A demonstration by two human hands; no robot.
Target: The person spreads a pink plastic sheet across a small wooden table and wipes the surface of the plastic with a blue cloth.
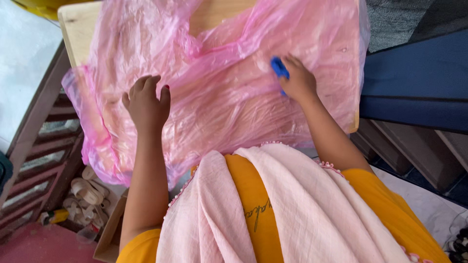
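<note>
A thin pink plastic sheet [219,83] is spread over a wooden board [80,29], its edges hanging past the board's left and near sides, so that the wood is largely covered and only shows at the far left corner and through a gap at the top. The left hand [146,104] is laid on the sheet near its left part, fingers curled loosely and nothing gripped; it seems to be pressed there to keep the slippery film from sliding or bunching. The right hand [298,80] rests on the sheet further right, closed around a small blue object [279,68], whose tip is touching the plastic; what kind of tool it is cannot be told, as most of it is hidden by the fingers. The sheet is wrinkled between the two hands, which suggests it is being held taut only in part. A pale pink scarf [282,204] is draped over the orange top [253,195]. Below left, light straps [85,192] lie in a cardboard box [109,229].
</note>
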